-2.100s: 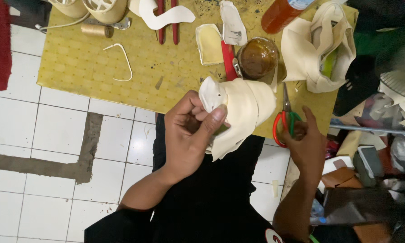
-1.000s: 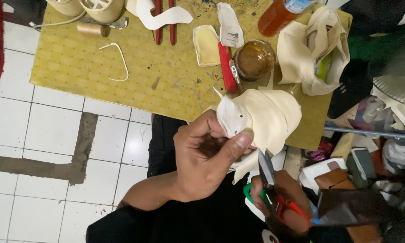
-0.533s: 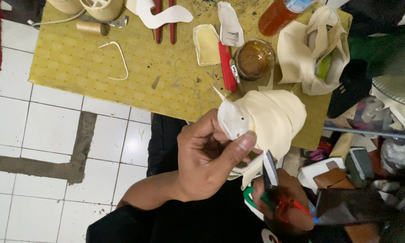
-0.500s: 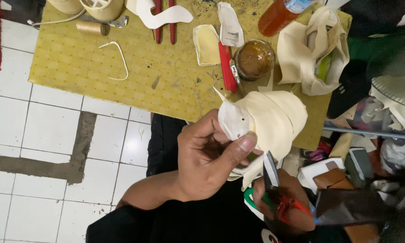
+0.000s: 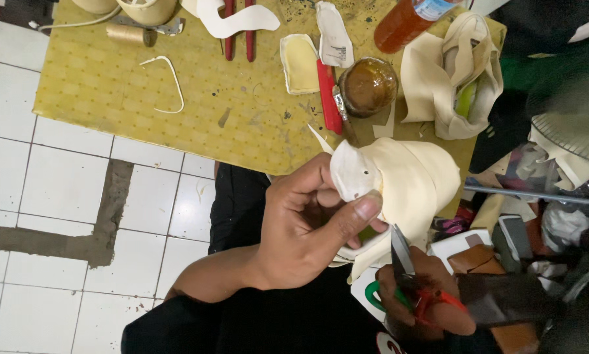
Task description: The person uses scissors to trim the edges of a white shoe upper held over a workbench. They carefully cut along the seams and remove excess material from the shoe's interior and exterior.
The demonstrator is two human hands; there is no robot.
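My left hand grips a cream leather shoe upper, thumb pressed on its lower edge, in front of my body. My right hand is below it at the lower right, fingers through the red and green handles of a pair of scissors. The scissor blades point up and touch the lower edge of the cream piece. Part of my right hand is hidden in dark clutter.
A yellow work mat lies on white floor tiles. On it: a brown glue jar, a red knife, cream cut pieces, red pliers, thread spool, orange bottle, another cream upper. Clutter fills the right side.
My right hand picked up the scissors from the mat's edge and brought them under the cream upper. My left hand moved the upper slightly right and down.
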